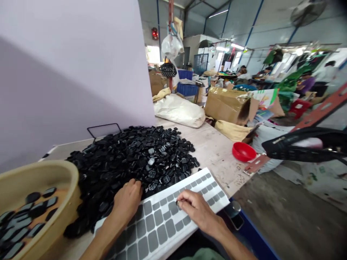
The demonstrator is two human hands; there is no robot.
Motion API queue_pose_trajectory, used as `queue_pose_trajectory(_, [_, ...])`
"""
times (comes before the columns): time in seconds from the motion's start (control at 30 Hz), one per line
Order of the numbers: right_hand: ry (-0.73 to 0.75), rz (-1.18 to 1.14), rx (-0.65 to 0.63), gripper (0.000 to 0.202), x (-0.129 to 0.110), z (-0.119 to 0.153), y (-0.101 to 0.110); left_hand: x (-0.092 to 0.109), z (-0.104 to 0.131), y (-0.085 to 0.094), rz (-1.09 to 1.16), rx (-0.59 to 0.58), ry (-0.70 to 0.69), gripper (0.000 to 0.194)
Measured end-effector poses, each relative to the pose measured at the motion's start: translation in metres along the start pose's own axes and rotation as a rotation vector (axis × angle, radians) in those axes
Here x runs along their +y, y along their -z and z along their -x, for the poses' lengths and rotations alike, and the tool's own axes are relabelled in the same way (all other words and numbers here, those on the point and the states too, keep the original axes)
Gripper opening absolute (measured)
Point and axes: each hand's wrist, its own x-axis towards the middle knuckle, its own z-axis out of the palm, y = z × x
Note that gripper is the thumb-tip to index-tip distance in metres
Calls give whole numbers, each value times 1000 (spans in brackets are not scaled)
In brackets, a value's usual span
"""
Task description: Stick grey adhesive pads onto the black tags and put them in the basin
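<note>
A large heap of small black plastic pieces (pixel 135 151) with rounded corners covers the middle of the table. At its near edge, my left hand (pixel 129 195) has its fingers bent down among the pieces; the fingertips are hidden, and I cannot make out what they hold. Below the heap lies a white board (pixel 199 216) with rows of grey rectangular shapes of several sizes. Over the board my right hand (pixel 196 209) is closed in a pinch, thumb against fingers. Between the fingertips shows the edge of a small dark piece (pixel 177 203), mostly covered.
A tan round tub (pixel 73 180) with larger black pieces stands at left. A thin black wire frame (pixel 104 126) rises behind the heap. A red bowl (pixel 244 151) sits at the table's right edge, near a black bag (pixel 298 144). A white sack (pixel 180 110) and cardboard box (pixel 226 104) lie beyond.
</note>
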Motion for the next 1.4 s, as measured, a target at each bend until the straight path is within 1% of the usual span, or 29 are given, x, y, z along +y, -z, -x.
queue_pose_trajectory(0.07, [15, 22, 6, 16, -3, 2, 1, -5, -2, 0, 64, 15, 14, 34])
queue_pose_trajectory(0.1, [16, 23, 10, 16, -4, 3, 2, -9, -4, 0, 145, 22, 29, 35])
queue_pose_trajectory(0.23, [2, -30, 27, 15, -2, 5, 3, -31, -7, 2, 608, 107, 144, 31])
queue_pose_trajectory(0.3, [-7, -67, 15, 14, 1, 4, 2, -37, -6, 4, 761, 155, 216, 32])
queue_pose_trajectory(0.4, [-11, -121, 3, 13, 3, -1, -2, -33, -1, 12, 908, 211, 273, 31])
queue_pose_trajectory(0.47, [10, -177, -2, 18, 0, -4, -5, -22, 5, 19, 1048, 220, 275, 30])
queue_pose_trajectory(0.5, [27, -215, -18, 23, -3, -6, -6, -13, 9, 22, 1145, 182, 267, 30])
queue_pose_trajectory(0.53, [45, -258, -47, 29, -7, -7, -7, -3, 14, 24, 1253, 110, 254, 30])
queue_pose_trajectory(0.63, [57, -370, -205, 45, -15, -7, -9, 30, 33, 22, 1531, -214, 155, 31])
queue_pose_trajectory(0.67, [39, -390, -264, 48, -16, -7, -10, 41, 40, 19, 1595, -300, 120, 30])
queue_pose_trajectory(0.7, [10, -404, -313, 49, -16, -6, -11, 49, 46, 16, 1651, -357, 99, 29])
queue_pose_trajectory(0.73, [-24, -418, -349, 49, -15, -5, -12, 56, 52, 14, 1704, -385, 95, 28])
queue_pose_trajectory(0.8, [-83, -470, -380, 48, -12, -1, -12, 65, 60, 9, 1783, -379, 149, 27])
queue_pose_trajectory(0.87, [-143, -537, -395, 49, -8, 4, -11, 67, 64, 6, 1824, -356, 227, 29])
queue_pose_trajectory(0.9, [-178, -562, -407, 50, -8, 6, -10, 67, 65, 5, 1841, -360, 245, 30])
queue_pose_trajectory(0.97, [-238, -590, -417, 55, -8, 10, -8, 67, 66, 3, 1888, -384, 215, 34])
queue_pose_trajectory(1.03, [-267, -604, -423, 58, -9, 13, -7, 68, 67, -1, 1941, -405, 128, 38])
queue_pose_trajectory(1.1, [-255, -606, -433, 58, -8, 15, -7, 70, 68, -6, 1959, -409, 76, 42])
queue_pose_trajectory(1.17, [-211, -584, -442, 54, -7, 18, -9, 72, 69, -11, 1941, -408, 90, 45])
queue_pose_trajectory(1.23, [-139, -524, -389, 48, -4, 20, -11, 73, 70, -14, 1920, -354, 128, 44])
queue_pose_trajectory(1.27, [-102, -479, -327, 44, -3, 21, -11, 74, 70, -14, 1918, -318, 139, 43])
queue_pose_trajectory(1.33, [-32, -349, -149, 36, -2, 22, -11, 74, 70, -13, 1914, -265, 138, 40])
queue_pose_trajectory(1.4, [47, -201, 17, 30, -2, 22, -10, 75, 70, -12, 1912, -276, 133, 38])
